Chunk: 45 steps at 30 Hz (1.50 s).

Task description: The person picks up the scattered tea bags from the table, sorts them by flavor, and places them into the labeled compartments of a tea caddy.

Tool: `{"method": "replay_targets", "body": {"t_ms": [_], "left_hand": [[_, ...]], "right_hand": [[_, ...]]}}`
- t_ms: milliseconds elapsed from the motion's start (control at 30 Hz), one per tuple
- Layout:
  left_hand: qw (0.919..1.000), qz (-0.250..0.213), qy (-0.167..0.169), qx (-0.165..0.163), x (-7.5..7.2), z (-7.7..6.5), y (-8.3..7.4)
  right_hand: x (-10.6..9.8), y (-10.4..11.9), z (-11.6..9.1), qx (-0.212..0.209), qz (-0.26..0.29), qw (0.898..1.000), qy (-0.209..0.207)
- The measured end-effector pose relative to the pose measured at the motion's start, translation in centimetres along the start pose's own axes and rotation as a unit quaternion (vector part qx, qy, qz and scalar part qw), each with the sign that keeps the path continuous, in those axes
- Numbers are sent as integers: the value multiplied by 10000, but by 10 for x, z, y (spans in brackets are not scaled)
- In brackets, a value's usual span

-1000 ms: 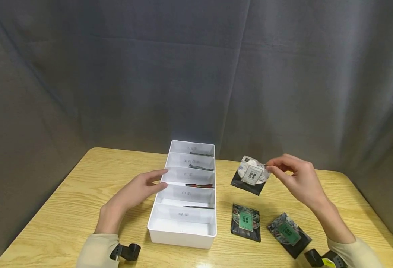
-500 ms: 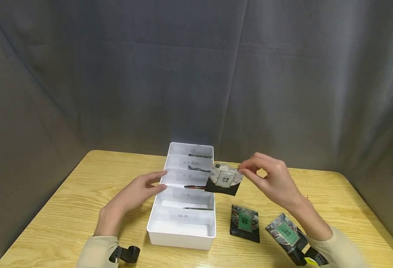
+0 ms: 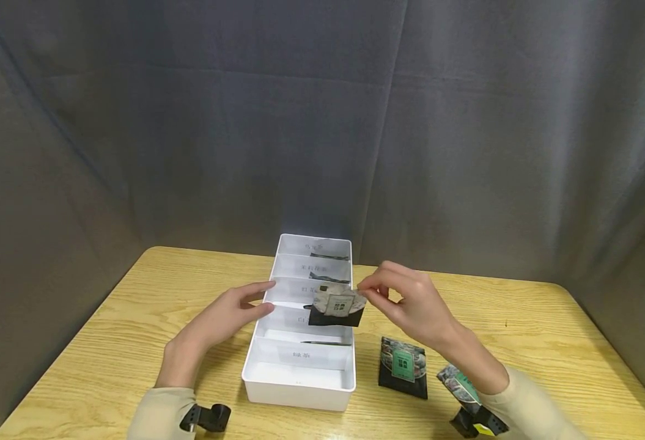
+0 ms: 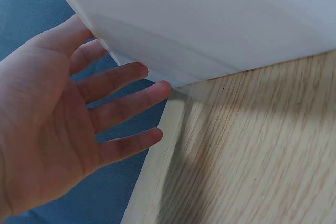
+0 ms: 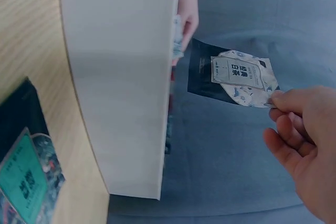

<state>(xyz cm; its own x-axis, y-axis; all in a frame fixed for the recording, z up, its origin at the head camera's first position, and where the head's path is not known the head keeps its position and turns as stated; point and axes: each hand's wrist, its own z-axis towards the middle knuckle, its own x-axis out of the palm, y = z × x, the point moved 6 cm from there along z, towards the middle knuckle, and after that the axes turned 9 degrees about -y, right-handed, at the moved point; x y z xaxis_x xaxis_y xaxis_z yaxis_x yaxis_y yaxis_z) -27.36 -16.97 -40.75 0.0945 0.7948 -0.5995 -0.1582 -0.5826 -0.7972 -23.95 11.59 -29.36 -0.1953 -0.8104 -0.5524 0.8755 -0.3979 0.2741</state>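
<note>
Between thumb and forefinger my right hand (image 3: 410, 302) pinches a tea sachet (image 3: 337, 305) by its top corner. The sachet is black below and pale patterned above, with a light label; in the right wrist view the sachet (image 5: 231, 74) shows flat, dark end toward the box. In the head view it overlaps the middle compartments of a white divided box (image 3: 300, 397). My left hand (image 3: 234, 315) rests at the box's left side, thumb and forefinger at the rim. In the left wrist view the left hand's fingers (image 4: 118, 82) are spread along the outer wall.
Thin packets stand in several of the box's labelled compartments, such as a dark sachet (image 3: 330, 278). Right of the box, a green-labelled sachet (image 3: 403, 366) lies on the wooden table (image 3: 190, 269). Another green-labelled sachet (image 3: 457, 385) is partly hidden under the right forearm. Grey curtain (image 3: 245, 153) hangs behind.
My right hand has carried the pale-labelled sachet leftward from above the table at the right to over the box. The left hand stays at the box's left side.
</note>
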Motion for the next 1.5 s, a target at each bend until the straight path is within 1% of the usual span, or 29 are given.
{"method": "replay_targets", "body": {"t_ms": [300, 500, 733, 833, 1133, 1333, 1500], "left_hand": [[10000, 29, -1, 20, -1, 0, -1], [10000, -25, 30, 6, 0, -1, -1], [10000, -18, 31, 35, 0, 0, -1], [10000, -7, 10, 43, 0, 0, -1], [10000, -44, -6, 8, -1, -1, 0], [10000, -39, 7, 47, -1, -1, -1], [10000, -28, -1, 75, -1, -1, -1]], "right_hand": [[18, 4, -7, -339, 136, 9993, -12], [31, 4, -18, -553, 161, 9983, 126], [40, 5, -31, -909, -49, 9955, 250], [42, 4, -35, -987, -168, 9945, 297], [46, 1, -47, -789, -261, 9945, 634], [42, -4, -54, -610, -119, 9963, 601], [36, -11, -59, -355, 13, 9977, 580]]}}
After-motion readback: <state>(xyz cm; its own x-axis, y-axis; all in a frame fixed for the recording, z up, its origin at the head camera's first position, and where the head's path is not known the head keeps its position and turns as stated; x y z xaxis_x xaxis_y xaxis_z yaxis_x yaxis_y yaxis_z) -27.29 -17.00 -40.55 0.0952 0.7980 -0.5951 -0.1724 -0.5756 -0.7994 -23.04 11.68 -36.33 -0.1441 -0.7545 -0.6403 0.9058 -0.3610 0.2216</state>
